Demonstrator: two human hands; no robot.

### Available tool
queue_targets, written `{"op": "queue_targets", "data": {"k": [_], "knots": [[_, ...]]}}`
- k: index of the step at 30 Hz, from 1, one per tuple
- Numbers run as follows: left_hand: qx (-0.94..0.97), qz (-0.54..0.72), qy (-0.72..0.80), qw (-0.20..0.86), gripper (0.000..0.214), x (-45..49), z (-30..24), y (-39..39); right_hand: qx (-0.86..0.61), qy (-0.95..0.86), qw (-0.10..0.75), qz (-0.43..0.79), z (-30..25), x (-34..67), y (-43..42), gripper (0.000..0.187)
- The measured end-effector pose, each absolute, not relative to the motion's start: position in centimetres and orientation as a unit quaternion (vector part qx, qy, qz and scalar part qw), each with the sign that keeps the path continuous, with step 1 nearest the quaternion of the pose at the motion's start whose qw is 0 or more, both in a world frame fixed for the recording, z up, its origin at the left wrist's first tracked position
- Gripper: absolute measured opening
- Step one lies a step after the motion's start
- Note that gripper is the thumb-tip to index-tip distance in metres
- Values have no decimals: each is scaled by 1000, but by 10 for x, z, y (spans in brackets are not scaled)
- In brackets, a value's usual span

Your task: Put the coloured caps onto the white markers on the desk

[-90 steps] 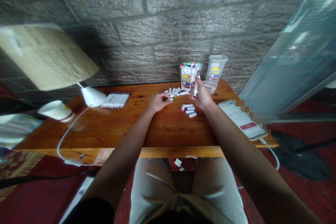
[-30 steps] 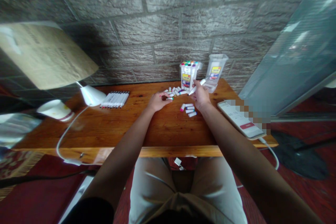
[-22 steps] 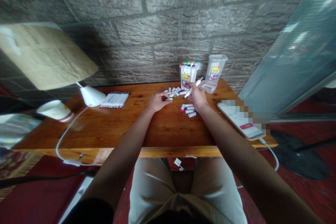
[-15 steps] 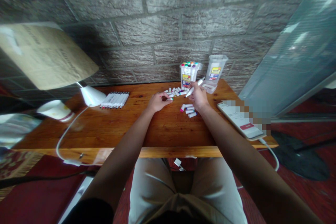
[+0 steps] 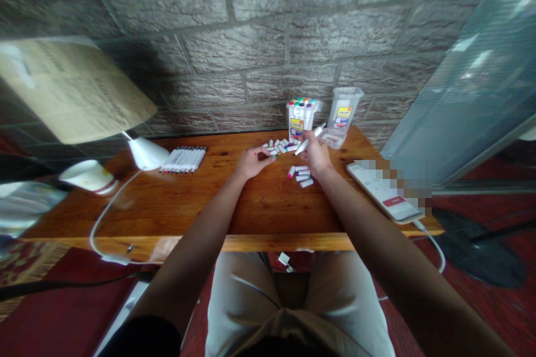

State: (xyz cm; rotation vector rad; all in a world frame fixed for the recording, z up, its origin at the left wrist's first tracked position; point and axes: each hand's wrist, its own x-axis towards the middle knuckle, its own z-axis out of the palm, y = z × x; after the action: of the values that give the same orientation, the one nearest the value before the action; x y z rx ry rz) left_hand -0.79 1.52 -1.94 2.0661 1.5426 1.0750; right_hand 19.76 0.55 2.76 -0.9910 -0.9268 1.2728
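Note:
My right hand is closed around a white marker, its dark uncapped tip pointing down and left. My left hand rests on the table with thumb and fingers pinched on a small white marker cap with a teal-green end. Loose marker caps lie in a scatter between the hands. Nearer to me is a second small group of caps, one of them pink-ended. Behind the right hand stands a clear plastic case filled with upright, colour-ended markers.
An open clear case stands at the back right of the wooden table. A row of white markers lies left. Also there are a lamp, a paper cup and, right, a phone with a cable.
Both hands stay almost in place. The marker in my right hand has shifted very slightly left, and the cap end at my left fingertips looks more teal than before.

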Motion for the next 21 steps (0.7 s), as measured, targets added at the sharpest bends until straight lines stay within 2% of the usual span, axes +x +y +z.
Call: {"op": "queue_targets", "data": {"k": [4,8,13,17,21], "knots": [[722,397,545,158,18,-4,-11,11,-424,-412,602,537,32,195,0,28],[710,411,555,136,20,-4,-8,9,-396,-515,583,488,41,190,-18,33],[725,394,541,166,29,-5,-14,10,-356,-642,476,484,49,203,-81,49],[735,333,563,175,30,-4,-13,10,-393,-642,436,492,28,234,-127,53],[739,299,579,169,29,-3,-8,5,-422,-545,476,546,-1,254,-140,56]]}}
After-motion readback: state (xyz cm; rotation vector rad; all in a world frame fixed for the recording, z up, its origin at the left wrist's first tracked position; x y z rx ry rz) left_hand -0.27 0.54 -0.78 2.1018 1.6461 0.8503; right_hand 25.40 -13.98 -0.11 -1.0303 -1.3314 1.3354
